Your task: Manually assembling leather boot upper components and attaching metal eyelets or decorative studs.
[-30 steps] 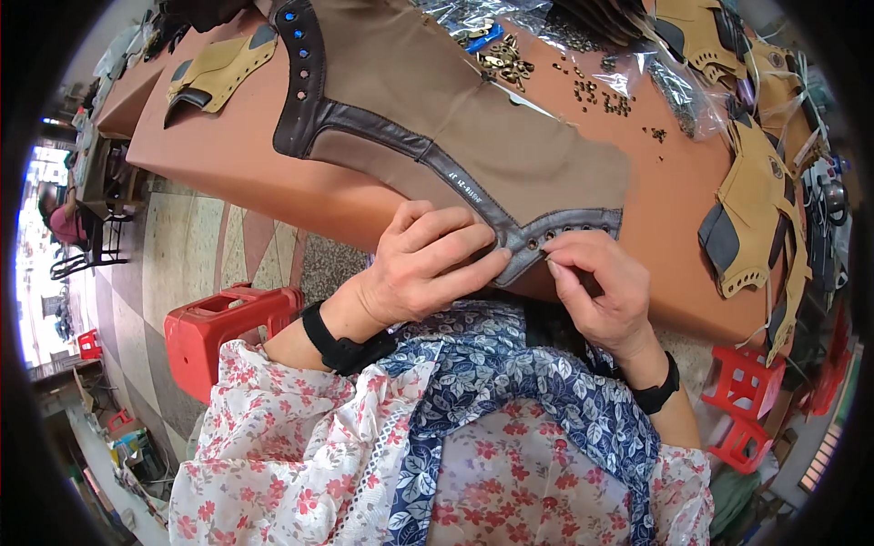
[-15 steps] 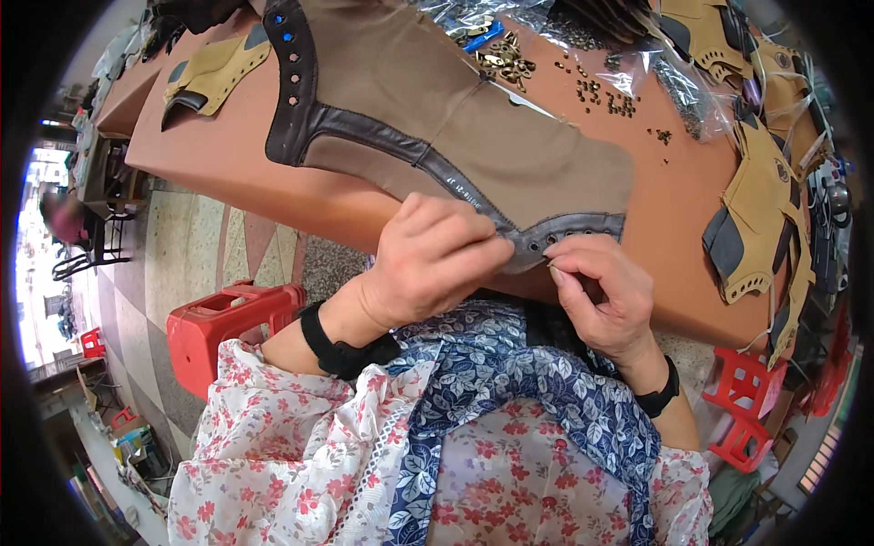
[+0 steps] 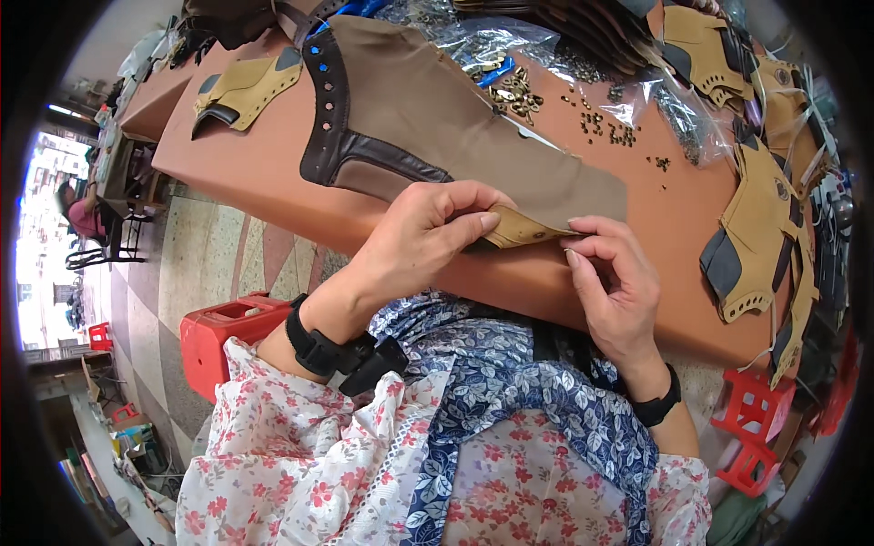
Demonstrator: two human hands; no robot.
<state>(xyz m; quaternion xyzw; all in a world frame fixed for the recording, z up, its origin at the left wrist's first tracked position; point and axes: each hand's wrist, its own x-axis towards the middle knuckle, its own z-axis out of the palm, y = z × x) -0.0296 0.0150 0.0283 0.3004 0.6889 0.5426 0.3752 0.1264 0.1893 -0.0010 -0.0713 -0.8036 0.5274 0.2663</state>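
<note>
A shoe upper [image 3: 414, 96] lies lining side up on the table, brown cloth with dark leather strips. Along its left end runs a dark strip with a row of eyelet holes [image 3: 322, 100]. Its near edge is turned up, showing a tan outer face [image 3: 526, 227] with an eyelet in it. My left hand [image 3: 428, 223] is closed on this folded edge, thumb on the tan face. At the right end of the fold my right hand [image 3: 614, 273] holds the edge with its fingertips, thumb bent below; anything smaller between them is hidden.
The orange-brown table [image 3: 674, 264] bears loose brass eyelets [image 3: 619, 135], a pile of brass hooks [image 3: 519, 98] and clear plastic bags [image 3: 683, 109]. Tan shoe pieces lie at the left [image 3: 246, 91] and right [image 3: 756, 227]. A red stool [image 3: 205, 341] stands at the left.
The near edge of the shoe upper has been turned up, so its tan face shows. The left hand has shifted its grip onto the fold; the right hand's fingers have opened a little.
</note>
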